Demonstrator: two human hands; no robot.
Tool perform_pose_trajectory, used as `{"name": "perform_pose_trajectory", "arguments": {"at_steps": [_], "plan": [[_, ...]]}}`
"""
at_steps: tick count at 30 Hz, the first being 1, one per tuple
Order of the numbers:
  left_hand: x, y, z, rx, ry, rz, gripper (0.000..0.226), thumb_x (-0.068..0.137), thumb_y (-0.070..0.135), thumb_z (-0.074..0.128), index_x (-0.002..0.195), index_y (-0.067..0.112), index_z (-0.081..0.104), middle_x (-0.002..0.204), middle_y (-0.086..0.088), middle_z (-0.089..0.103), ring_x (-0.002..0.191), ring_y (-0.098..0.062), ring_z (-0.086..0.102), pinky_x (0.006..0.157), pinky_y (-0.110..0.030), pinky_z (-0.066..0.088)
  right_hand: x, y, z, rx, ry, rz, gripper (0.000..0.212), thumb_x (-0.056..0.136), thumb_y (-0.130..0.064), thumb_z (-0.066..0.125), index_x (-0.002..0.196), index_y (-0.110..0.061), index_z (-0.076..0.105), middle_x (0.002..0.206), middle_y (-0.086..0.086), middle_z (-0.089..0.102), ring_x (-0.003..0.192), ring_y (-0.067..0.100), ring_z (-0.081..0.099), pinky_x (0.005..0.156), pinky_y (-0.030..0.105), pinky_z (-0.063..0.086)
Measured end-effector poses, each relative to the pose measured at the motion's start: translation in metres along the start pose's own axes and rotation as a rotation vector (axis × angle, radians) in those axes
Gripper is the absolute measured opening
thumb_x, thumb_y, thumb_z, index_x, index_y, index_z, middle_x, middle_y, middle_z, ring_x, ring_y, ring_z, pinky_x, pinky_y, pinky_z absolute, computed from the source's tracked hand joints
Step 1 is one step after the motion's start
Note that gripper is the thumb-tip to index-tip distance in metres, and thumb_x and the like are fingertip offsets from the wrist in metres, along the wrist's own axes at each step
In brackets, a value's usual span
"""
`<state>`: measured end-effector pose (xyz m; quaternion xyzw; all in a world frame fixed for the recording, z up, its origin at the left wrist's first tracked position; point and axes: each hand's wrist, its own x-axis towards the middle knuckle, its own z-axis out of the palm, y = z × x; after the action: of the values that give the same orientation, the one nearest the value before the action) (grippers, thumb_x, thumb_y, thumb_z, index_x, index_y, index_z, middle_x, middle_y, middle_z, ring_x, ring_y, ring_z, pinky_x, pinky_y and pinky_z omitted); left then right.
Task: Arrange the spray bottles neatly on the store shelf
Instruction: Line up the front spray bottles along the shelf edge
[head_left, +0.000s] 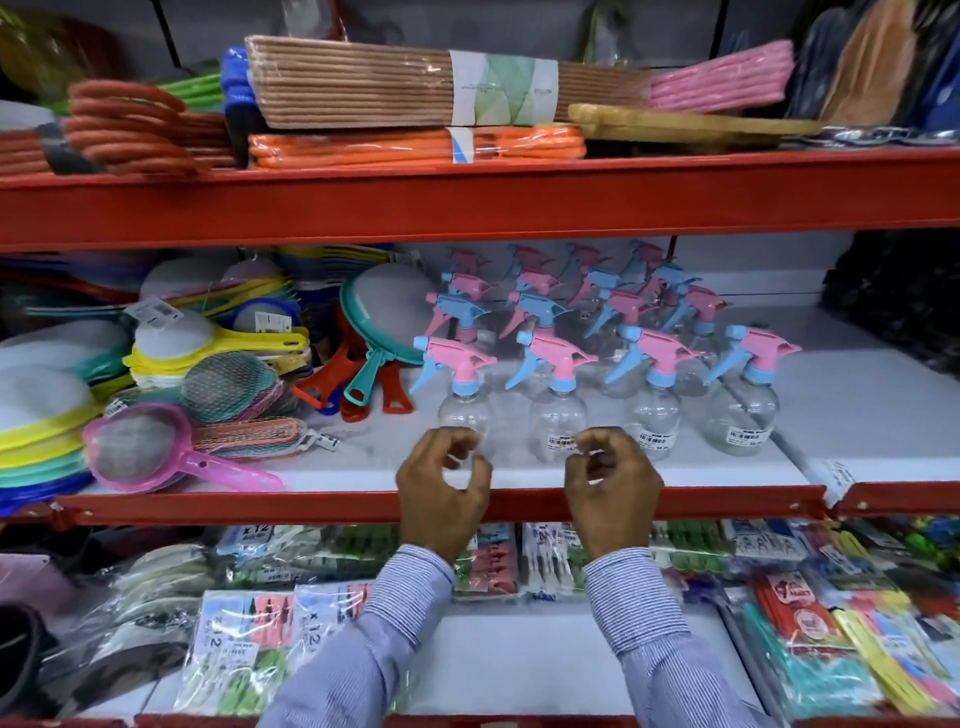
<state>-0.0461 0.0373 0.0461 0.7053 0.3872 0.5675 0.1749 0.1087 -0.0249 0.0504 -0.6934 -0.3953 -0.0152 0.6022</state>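
Observation:
Several clear spray bottles with pink and blue trigger heads stand upright in rows on the white middle shelf. The front row runs from the leftmost bottle past a second bottle and a third bottle to the rightmost bottle; more spray bottles stand behind. My left hand hovers just in front of the leftmost bottle, fingers curled and apart, holding nothing. My right hand hovers in front of the second bottle, also empty with loosely curled fingers.
Coloured strainers and round sieves crowd the shelf to the left of the bottles. A red shelf edge runs below my hands. Packets of clothes pegs fill the lower shelf. Bundled hangers lie on the top shelf.

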Motion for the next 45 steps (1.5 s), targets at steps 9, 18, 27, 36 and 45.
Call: {"name": "perform_pose_trajectory", "arguments": {"at_steps": [9,18,27,36,45], "plan": [[0.004,0.018,0.067,0.069,-0.295,-0.159,0.054,0.084,0.03,0.067,0.13,0.006,0.053,0.12,-0.014,0.067,0.106,-0.026,0.065,0.086,-0.029,0.052,0.035,0.028,-0.003,-0.155,-0.347,0.012,0.048,0.081,-0.006,0.061,0.129,-0.004,0.056,0.121,0.017,0.067,0.103,0.032,0.067,0.092,0.041,0.056],[0.005,0.019,0.074,0.064,-0.267,-0.105,0.039,0.086,0.019,0.067,0.124,0.012,0.061,0.11,-0.005,0.073,0.094,-0.012,0.068,0.079,-0.012,0.051,0.04,0.034,-0.006,-0.122,-0.402,0.023,0.043,0.092,-0.015,0.055,0.134,-0.005,0.053,0.124,0.013,0.068,0.109,0.028,0.066,0.098,0.039,0.053],[-0.001,0.018,0.073,0.054,-0.155,-0.134,0.04,0.085,0.024,0.069,0.122,0.011,0.061,0.111,-0.005,0.071,0.093,-0.016,0.068,0.081,-0.016,0.052,0.038,0.034,-0.022,-0.047,-0.355,0.007,0.042,0.085,-0.011,0.062,0.126,-0.006,0.06,0.12,0.011,0.07,0.102,0.025,0.069,0.094,0.037,0.055],[-0.019,0.064,0.119,-0.065,-0.252,-0.056,0.039,0.081,0.02,0.063,0.119,0.016,0.063,0.108,-0.001,0.071,0.086,-0.007,0.066,0.078,-0.019,0.054,0.068,0.079,-0.084,-0.078,-0.086,0.057,0.032,0.077,0.0,0.066,0.106,-0.008,0.058,0.106,0.015,0.06,0.084,0.025,0.062,0.082,0.035,0.054],[-0.006,0.06,0.163,-0.028,-0.456,-0.105,0.05,0.087,0.023,0.059,0.136,0.012,0.052,0.128,-0.003,0.065,0.108,-0.014,0.066,0.084,-0.008,0.048,0.094,0.095,-0.081,-0.173,-0.368,0.017,0.04,0.09,-0.017,0.054,0.129,-0.01,0.054,0.122,0.011,0.068,0.105,0.029,0.067,0.092,0.042,0.056]]}}
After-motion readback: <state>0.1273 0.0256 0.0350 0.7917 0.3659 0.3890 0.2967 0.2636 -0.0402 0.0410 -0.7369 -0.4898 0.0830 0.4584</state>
